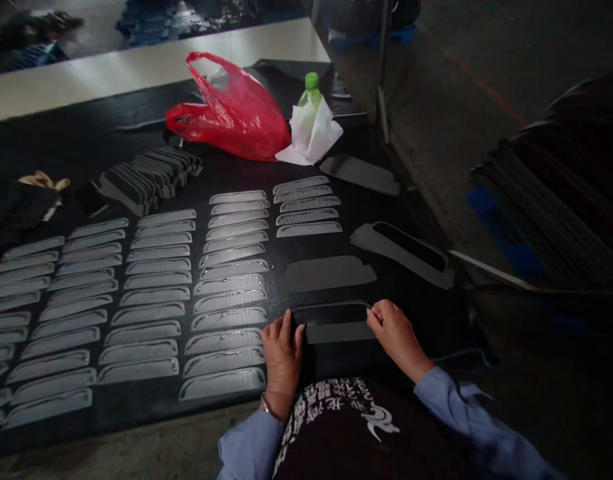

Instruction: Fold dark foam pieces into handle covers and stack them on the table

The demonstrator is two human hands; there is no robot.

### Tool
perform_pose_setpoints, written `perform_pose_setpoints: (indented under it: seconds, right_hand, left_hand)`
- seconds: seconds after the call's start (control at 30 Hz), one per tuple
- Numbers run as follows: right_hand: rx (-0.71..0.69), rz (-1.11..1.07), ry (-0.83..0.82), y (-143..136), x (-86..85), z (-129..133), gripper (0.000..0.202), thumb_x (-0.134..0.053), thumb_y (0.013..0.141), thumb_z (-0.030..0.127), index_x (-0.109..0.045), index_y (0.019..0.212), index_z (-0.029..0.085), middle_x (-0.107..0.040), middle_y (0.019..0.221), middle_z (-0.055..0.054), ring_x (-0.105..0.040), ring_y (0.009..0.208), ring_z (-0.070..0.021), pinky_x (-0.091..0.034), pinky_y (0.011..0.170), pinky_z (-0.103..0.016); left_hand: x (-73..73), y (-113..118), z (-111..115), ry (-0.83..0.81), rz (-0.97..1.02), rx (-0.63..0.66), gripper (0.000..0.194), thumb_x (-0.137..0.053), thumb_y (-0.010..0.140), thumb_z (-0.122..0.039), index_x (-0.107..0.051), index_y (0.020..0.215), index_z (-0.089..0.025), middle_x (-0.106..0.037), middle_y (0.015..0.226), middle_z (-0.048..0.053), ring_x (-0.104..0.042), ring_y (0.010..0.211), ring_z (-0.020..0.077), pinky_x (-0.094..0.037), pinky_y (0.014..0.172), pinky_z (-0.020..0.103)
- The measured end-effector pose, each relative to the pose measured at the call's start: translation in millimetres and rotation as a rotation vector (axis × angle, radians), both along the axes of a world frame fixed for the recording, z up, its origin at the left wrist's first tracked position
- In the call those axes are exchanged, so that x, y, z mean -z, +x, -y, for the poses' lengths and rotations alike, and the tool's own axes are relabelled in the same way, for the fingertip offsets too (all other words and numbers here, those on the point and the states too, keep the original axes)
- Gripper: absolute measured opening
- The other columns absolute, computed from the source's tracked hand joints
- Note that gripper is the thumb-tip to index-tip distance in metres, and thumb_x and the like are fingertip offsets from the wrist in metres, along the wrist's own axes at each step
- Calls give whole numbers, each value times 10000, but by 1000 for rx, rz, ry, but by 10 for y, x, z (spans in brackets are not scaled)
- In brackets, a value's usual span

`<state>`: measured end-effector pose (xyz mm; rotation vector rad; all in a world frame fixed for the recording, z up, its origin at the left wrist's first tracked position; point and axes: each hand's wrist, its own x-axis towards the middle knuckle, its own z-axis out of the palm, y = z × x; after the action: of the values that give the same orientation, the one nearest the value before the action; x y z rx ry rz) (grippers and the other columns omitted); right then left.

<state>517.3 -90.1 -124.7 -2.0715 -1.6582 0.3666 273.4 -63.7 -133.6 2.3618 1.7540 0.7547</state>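
Note:
Near the table's front edge, my right hand pinches the right end of a thin dark curved strip. My left hand rests at the strip's left end, fingers apart, the index fingertip touching it. Under the strip lies a grey flat piece, partly covered by something black. Just beyond is another grey flat piece. To the right, a grey piece with a black inset lies at an angle. Columns of grey pieces with shiny curved edges spread out to my left.
A red plastic bag and a green-capped bottle wrapped in white paper stand at the back. Stacked grey pieces lie back left, another grey piece back right. A metal bar juts out at the right.

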Motion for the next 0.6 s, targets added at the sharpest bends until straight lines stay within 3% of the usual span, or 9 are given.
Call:
perform_pose_setpoints:
  seconds: [0.6]
  right_hand:
    - [-8,66,-25,7,-6,-10,146,-396,818,294,-379,684,238,-480,614,-2,-504,601,-166,-379,583,-280]
  left_hand:
    - [108,-20,-9,32,51,-28,365,-458,900,-381,-558,1155,-140,-612,913,115,-553,819,223,-435,723,377]
